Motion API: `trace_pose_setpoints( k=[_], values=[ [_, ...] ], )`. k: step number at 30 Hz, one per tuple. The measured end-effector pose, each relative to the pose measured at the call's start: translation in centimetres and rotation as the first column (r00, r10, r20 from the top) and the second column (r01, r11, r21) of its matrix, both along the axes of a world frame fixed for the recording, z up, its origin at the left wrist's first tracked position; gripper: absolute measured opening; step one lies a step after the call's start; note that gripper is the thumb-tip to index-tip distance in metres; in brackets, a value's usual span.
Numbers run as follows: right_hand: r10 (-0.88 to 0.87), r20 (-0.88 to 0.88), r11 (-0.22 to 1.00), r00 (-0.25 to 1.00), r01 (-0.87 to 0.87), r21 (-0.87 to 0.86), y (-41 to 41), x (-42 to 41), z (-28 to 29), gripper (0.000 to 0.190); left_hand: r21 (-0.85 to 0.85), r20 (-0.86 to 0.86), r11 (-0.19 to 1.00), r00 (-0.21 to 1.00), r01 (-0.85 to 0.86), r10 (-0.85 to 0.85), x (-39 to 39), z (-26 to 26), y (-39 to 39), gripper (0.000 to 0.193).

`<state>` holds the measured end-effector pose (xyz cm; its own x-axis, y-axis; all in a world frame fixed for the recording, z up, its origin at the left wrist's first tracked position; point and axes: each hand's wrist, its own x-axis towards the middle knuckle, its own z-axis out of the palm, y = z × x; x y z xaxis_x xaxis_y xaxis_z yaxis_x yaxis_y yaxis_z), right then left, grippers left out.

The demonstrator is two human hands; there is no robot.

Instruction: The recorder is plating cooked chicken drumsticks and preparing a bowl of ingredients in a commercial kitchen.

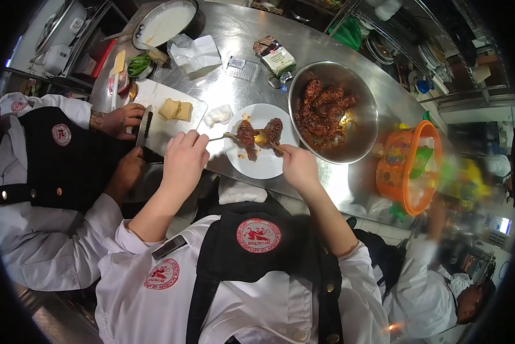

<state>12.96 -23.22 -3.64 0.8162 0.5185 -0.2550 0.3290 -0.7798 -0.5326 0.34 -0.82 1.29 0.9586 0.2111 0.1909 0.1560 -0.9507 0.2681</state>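
Note:
A white round plate (pixel 261 168) lies before me with two dark glazed pieces of meat, a left piece (pixel 246 137) and a right piece (pixel 274 129). My left hand (pixel 186 155) holds a metal utensil (pixel 217 138) whose far end reaches the left piece. In my right hand (pixel 299 165) is a gold-coloured utensil, seemingly a spoon (pixel 264 137), between the two pieces. Touching or nearly touching the plate on the right is a steel mixing bowl (pixel 367 144) with more glazed meat (pixel 324 112). A crumpled white cloth or tissue (pixel 218 116) sits left of the plate.
At left, a co-worker's hand (pixel 122 120) is beside a knife (pixel 144 127) on a white cutting board (pixel 160 92) with pale slices (pixel 175 109). An orange basket (pixel 388 172) stands right, near another person. A pan of white liquid (pixel 167 23) and a package (pixel 274 56) are farther back.

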Motion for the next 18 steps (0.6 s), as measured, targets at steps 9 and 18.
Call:
trace_pose_setpoints(
  k=[9, 18],
  values=[
    [-0.045, 0.181, 0.999, 0.982, 0.047, -0.005, -1.6, -2.3, 2.0, 0.027, -0.008, -0.007, 1.0, 1.0, 0.029, -0.029, 0.8, -1.7, -0.1, 0.021],
    [0.022, 0.216, 0.983, 0.976, 0.019, -0.185, -1.2, -1.8, 2.7, 0.033, -0.03, 0.0, 0.999, 1.0, 0.015, -0.015, 0.5, -0.8, -0.1, 0.018]
  ],
)
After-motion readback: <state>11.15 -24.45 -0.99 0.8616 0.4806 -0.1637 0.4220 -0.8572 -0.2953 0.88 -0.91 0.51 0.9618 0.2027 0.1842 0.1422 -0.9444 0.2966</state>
